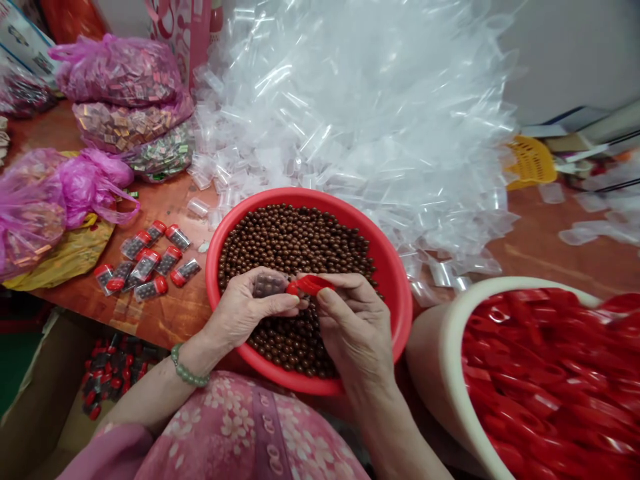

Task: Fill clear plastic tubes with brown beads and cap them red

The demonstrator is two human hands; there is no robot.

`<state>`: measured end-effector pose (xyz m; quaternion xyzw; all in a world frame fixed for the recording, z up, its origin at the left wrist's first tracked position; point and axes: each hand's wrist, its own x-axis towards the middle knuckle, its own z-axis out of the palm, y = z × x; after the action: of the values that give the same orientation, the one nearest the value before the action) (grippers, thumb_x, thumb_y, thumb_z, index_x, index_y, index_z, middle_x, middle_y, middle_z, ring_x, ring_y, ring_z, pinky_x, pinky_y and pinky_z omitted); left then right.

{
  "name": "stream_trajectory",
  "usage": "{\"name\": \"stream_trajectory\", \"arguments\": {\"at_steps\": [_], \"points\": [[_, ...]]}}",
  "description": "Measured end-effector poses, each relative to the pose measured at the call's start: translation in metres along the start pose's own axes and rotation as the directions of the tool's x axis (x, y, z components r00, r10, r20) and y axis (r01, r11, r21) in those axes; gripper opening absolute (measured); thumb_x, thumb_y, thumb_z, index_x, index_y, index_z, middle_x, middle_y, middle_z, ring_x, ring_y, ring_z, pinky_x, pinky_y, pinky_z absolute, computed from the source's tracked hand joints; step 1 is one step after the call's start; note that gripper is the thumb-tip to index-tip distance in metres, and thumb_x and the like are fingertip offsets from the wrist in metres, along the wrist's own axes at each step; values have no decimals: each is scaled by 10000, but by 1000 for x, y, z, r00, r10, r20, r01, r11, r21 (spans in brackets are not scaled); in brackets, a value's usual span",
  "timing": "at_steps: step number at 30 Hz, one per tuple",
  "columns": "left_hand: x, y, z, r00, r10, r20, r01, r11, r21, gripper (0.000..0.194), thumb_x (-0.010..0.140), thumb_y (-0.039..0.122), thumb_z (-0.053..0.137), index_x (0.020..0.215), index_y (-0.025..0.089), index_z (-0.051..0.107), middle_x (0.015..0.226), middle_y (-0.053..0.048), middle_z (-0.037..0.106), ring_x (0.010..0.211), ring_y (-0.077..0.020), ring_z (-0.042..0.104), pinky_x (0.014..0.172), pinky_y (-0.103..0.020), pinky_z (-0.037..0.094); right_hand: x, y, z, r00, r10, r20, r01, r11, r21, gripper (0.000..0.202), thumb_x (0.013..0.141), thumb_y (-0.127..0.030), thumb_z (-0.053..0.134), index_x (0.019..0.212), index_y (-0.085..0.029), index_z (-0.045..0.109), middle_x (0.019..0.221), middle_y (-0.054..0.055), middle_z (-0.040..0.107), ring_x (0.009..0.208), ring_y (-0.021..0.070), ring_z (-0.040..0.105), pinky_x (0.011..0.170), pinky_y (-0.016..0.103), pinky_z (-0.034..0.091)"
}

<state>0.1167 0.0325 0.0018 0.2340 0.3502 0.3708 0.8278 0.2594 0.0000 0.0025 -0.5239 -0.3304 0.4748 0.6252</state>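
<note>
Over a red basin of round brown balls, both my hands meet. My left hand is closed around a clear plastic tube with dark balls inside. A red plastic cap is pinched between the thumb and fingers of my right hand. The cap is at the open-looking right end of the tube; whether it is fitted on cannot be made out. To the left on the table lie several filled tubes with red caps.
A big heap of clear tubes rises behind the basin. A cream bucket of red caps stands at right. Pink bags of small pieces sit at left. Below the table edge, a cardboard box holds filled tubes.
</note>
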Motion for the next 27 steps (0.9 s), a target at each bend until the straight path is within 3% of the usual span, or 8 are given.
{"name": "stream_trajectory", "arguments": {"at_steps": [7, 11, 16, 19, 24, 27], "points": [[-1, 2, 0, 990, 136, -40, -125, 968, 216, 325, 619, 299, 854, 823, 104, 693, 720, 10, 642, 654, -69, 561, 669, -211, 446, -9, 10, 2, 998, -43, 43, 49, 988, -149, 146, 785, -312, 754, 908, -258, 698, 928, 12, 752, 875, 180, 718, 827, 338, 584], [-1, 3, -1, 989, 148, -13, -140, 961, 237, 333, 626, 340, 847, 795, 103, 685, 667, 18, 604, 613, -73, 523, 632, -224, 416, -14, 8, 4, 983, -179, 44, 184, 947, -262, 132, 807, -271, 731, 936, -269, 701, 918, 8, 726, 877, 166, 707, 811, 315, 588], [0, 3, -1, 988, 151, 23, -152, 964, 219, 326, 637, 355, 840, 764, 106, 671, 647, 29, 581, 616, -65, 505, 626, -210, 409, -15, 9, 6, 916, -393, 75, 391, 841, -375, 206, 763, -205, 761, 950, -262, 695, 898, 0, 714, 838, 159, 697, 787, 307, 588], [0, 3, 0, 991, 128, 44, -134, 970, 203, 338, 653, 371, 830, 781, 105, 665, 664, 18, 609, 615, -66, 535, 609, -200, 432, -11, 6, 3, 900, -421, 110, 428, 809, -403, 189, 806, -169, 713, 972, -259, 697, 896, -8, 714, 818, 141, 695, 749, 278, 582], [0, 1, 1, 996, 88, -20, -83, 984, 157, 436, 659, 458, 808, 900, 128, 655, 663, 15, 646, 581, -81, 595, 563, -195, 473, -2, -12, -12, 873, -355, 334, 480, 746, -462, 246, 820, -118, 686, 1022, -259, 682, 925, 0, 696, 835, 131, 663, 757, 275, 552], [0, 2, 1, 999, 48, 11, -49, 985, 164, 426, 655, 469, 809, 843, 121, 649, 660, 7, 658, 569, -82, 614, 551, -187, 484, 2, -21, -18, 835, -291, 466, 517, 705, -485, 274, 808, -108, 692, 1040, -253, 677, 935, 15, 685, 843, 142, 640, 758, 290, 538]]}}
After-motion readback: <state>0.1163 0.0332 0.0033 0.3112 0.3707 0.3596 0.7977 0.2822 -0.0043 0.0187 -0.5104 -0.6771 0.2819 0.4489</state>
